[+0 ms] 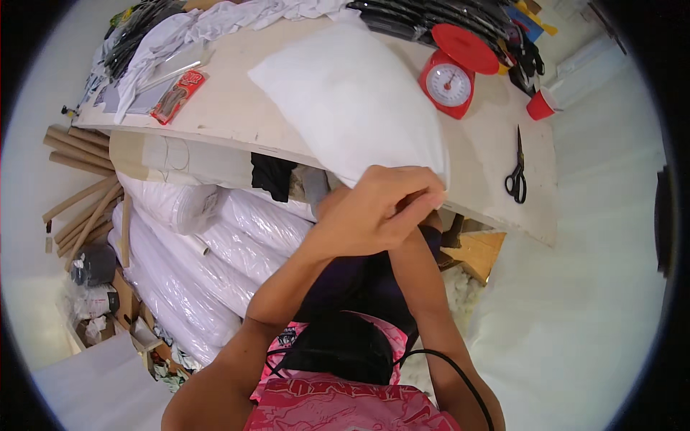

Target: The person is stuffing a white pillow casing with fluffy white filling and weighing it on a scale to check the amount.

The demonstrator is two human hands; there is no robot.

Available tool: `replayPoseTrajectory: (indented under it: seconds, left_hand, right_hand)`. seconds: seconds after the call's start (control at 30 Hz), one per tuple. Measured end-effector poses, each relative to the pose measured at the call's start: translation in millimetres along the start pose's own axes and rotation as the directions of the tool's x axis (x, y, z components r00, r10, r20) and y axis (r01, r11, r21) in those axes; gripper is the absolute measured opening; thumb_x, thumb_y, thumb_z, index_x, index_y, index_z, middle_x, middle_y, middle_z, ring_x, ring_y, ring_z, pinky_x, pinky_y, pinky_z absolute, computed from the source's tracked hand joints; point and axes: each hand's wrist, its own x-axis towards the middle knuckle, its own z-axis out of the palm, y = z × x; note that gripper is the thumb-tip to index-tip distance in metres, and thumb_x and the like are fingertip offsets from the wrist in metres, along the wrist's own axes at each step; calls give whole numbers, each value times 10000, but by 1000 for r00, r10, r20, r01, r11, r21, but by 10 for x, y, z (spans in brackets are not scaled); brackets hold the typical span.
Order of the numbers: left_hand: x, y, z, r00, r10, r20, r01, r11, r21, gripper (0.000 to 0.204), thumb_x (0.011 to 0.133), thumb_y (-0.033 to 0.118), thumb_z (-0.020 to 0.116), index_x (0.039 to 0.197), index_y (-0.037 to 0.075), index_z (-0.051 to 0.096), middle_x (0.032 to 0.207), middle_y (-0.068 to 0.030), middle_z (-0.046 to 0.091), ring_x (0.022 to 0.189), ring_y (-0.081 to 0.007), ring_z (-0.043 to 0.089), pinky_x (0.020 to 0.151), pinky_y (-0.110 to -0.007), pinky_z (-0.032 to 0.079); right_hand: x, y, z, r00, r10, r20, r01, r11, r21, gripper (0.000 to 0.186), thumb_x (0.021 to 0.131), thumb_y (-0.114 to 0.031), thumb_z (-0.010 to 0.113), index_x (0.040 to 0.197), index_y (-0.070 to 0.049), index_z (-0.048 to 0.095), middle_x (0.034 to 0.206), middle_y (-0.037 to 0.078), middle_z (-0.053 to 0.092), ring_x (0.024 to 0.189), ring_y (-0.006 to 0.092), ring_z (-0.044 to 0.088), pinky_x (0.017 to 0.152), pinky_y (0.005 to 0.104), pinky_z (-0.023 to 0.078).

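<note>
Left grip (379, 208): pinching the pillow (352, 100) by its near right corner, crossing over the right wrist
Right grip (332, 203): mostly hiding behind; cannot tell its hold
Pillow: lying on the desk (496, 176), overhanging its front edge
Room: opening between pillow and scissors (516, 179); scale (449, 82) standing close beside the pillow

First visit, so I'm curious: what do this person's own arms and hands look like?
The left arm and right arm are bare, with no sleeves in view. The left hand wears no glove; the right hand is too hidden to tell. A thin black cable curves across the right arm.
</note>
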Motion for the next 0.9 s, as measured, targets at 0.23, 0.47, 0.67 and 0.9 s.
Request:
replayPoseTrajectory:
  seconds: [0.23, 0.47, 0.67, 0.9]
  left_hand:
    - [120, -520, -166, 961, -112, -253, 151, 978, 144, 89, 919, 51, 542, 879, -27, 558, 618, -70, 492, 589, -79, 420, 527, -251, 384]
    - [166, -345, -139, 942, -60, -331, 121, 979, 167, 71, 870, 59, 566, 876, -11, 568, 604, -148, 555, 511, -213, 559, 517, -321, 442]
    - [218, -381, -456, 923, -104, -371, 141, 987, 76, 89, 905, 82, 584, 921, -5, 591, 661, -38, 556, 573, -82, 490, 521, -230, 410]
    - [-330, -1490, -3144, 801, 410, -437, 315, 333, 889, 384, 799, 250, 744, 1107, 82, 587, 1137, -148, 570, 1105, -320, 531, 876, -441, 462]
  right_hand:
    - [-21, -507, 429, 900, -350, 259, 435, 728, -530, 386, 859, -158, 591, 1186, 30, 510, 1045, 95, 591, 923, 210, 581, 768, 359, 480]
    - [-35, -526, 320, 853, -449, 266, 486, 497, -719, 291, 782, -124, 674, 1024, 15, 592, 929, 197, 580, 841, 391, 555, 760, 433, 455]
    - [38, -566, 457, 879, -419, 227, 364, 283, -887, 250, 803, -83, 652, 1026, 25, 621, 983, 221, 608, 878, 397, 578, 785, 449, 466]
    - [-198, -986, 768, 666, -709, 233, 559, 267, -785, 310, 732, 130, 586, 1011, 14, 659, 1067, 189, 633, 962, 360, 614, 828, 396, 495]
